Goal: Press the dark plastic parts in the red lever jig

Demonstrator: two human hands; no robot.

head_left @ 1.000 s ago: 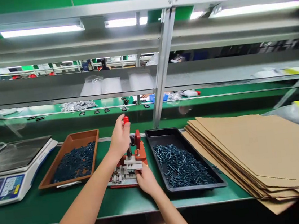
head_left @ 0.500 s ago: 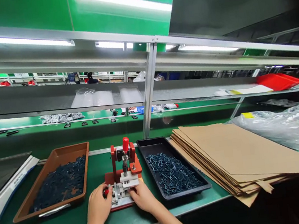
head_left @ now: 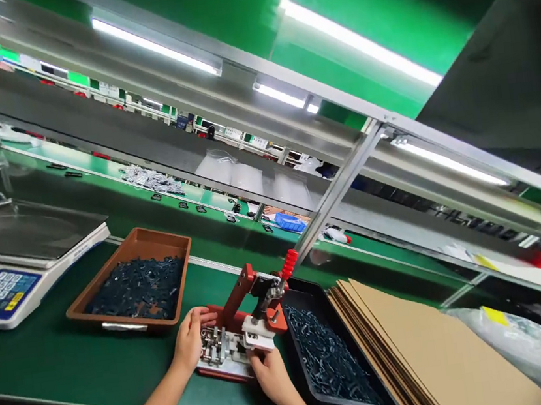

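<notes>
A toggle-clamp fixture point(head_left: 231, 362) with a red upright frame, metal base and white block point(head_left: 258, 334) stands on the green bench between my hands. Its red lever handle point(head_left: 289, 264) points up. At the fixture's left end is my left hand point(head_left: 189, 341), fingers stretched along its back left corner and apparently holding nothing. My right hand point(head_left: 273, 376) has its thumb and fingers closed together at the front, just under the white block; whatever they pinch is hidden. To the left lies a brown tray point(head_left: 83, 305) of small dark parts, to the right a black tray point(head_left: 307, 375) of thin dark pieces.
A weighing scale point(head_left: 36, 264) stands at the far left. Stacked cardboard sheets point(head_left: 425, 341) lie right of the black tray, with a plastic bag point(head_left: 525, 345) beyond. A metal post point(head_left: 338, 187) and a shelf holding clear bags point(head_left: 248, 179) rise behind the fixture.
The view has tilted and swung left, bringing more of the scale into sight. My left hand has left the fixture's small red knob and straightened its fingers; my right hand stays by the white block.
</notes>
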